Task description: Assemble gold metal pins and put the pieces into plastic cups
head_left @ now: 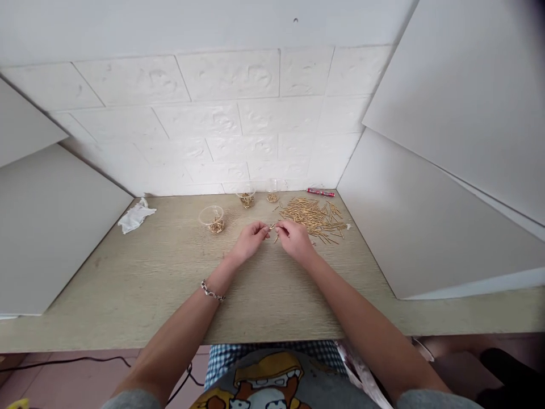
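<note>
Nearest, at the bottom centre of the frame, a grey printed shirt (272, 383) and blue checked fabric (227, 359) are shown. At the lower left, a dark cable (87, 359) is laid across the floor (55, 386). Above these, the pale worktop (272, 304) is extended across the frame. Both forearms are directed over it from the bottom edge towards the centre; a chain bracelet (212, 291) is worn on the left wrist.

At the centre of the frame, the left hand (251, 241) and the right hand (295, 238) are positioned near each other. A small gold-coloured piece (272, 226) is located between their fingertips. The left grip is pinched on one end of it, and the right grip is pinched on the other; whether it consists of one part or two cannot be told at this size.

Right of centre, beyond the right hand, a loose pile of gold-coloured rods (309, 213) is spread on the worktop. Left of centre, a clear cup (206, 218) is placed, with gold-coloured parts (217, 225) contained in it.

Farther back, a second cup (246, 193) and a third cup (273, 186), similarly loaded, are set near the wall. A red tube (321, 192) is laid to their right, and a crumpled white tissue (136, 216) is placed at the left. The worktop is backed by a white brick-patterned wall (230, 76) and flanked by grey panels (443, 210).
</note>
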Demonstrator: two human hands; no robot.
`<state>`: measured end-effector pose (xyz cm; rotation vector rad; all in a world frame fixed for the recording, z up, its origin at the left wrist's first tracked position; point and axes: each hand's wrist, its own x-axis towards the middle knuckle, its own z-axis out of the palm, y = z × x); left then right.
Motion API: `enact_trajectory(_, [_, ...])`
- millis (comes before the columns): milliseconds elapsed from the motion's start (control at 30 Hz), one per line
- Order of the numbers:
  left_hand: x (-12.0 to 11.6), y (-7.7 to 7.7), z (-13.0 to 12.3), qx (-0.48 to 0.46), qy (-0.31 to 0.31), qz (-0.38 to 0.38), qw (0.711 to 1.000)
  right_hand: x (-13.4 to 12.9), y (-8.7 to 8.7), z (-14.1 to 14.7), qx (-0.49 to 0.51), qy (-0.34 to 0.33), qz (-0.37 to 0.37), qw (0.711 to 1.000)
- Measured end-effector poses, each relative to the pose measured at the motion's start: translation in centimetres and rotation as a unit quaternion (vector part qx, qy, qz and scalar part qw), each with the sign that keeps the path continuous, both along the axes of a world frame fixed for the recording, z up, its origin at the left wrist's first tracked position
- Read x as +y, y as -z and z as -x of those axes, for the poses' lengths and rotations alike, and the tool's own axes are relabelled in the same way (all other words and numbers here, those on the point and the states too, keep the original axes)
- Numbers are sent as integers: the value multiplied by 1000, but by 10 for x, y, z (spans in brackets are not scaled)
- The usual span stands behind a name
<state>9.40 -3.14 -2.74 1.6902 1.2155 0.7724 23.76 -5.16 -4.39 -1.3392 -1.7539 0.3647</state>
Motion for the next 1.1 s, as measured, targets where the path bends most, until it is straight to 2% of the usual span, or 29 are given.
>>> enact_trajectory(267, [3, 5, 3, -4, 5, -23, 1000, 2, 1, -3, -18, -19, -14, 1000])
enact_trajectory(567, [0, 5, 4, -44, -12, -8, 999, -2, 1, 5, -20, 7, -42, 999])
enact_trajectory(733, [0, 6, 4, -32, -28, -21, 999, -3, 1, 5, -72, 1, -56, 996])
enact_trajectory(933, [-1, 3, 7, 22, -17, -60, 998, -3, -3, 2, -142, -27, -55, 988])
enact_trajectory(1100, [-2, 1, 9, 11, -3, -62, 998, -1, -5, -1, -94, -48, -43, 993])
